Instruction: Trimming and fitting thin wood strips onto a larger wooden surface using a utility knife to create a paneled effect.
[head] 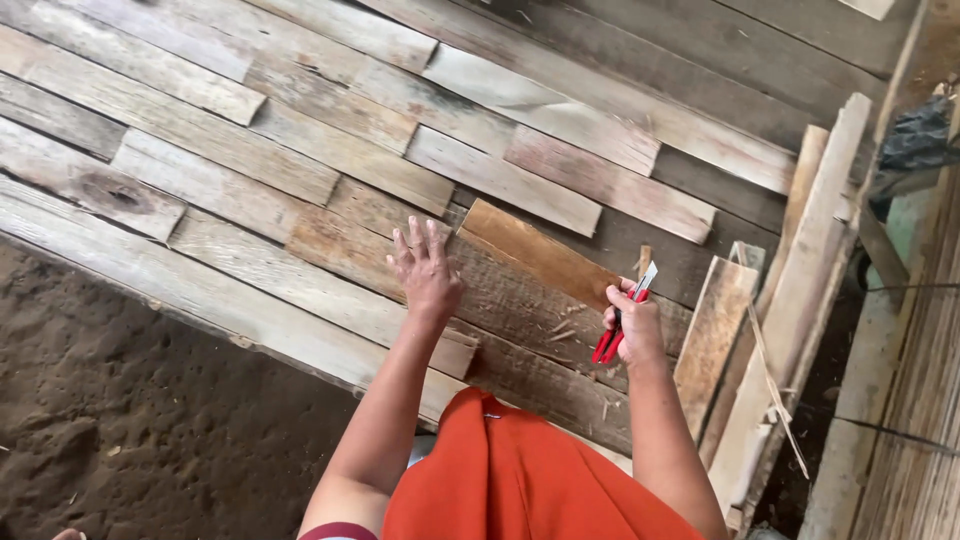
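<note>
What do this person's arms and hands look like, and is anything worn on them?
Both arms are bare from the upper arm down. The left hand and the right hand wear no gloves, and no rings, watch or bracelet can be made out. A dark red sleeve edge shows at the left upper arm, beside an orange garment.

There is one view only, taken from the person's head and looking steeply down along both forearms. It sits close above the sloping deck of weathered grey and brown wooden planks (pixel 300 150), which fills the upper frame. Below the deck lies dark bare soil (pixel 120 420); right of it lean loose pale wooden boards (pixel 800 300).
</note>
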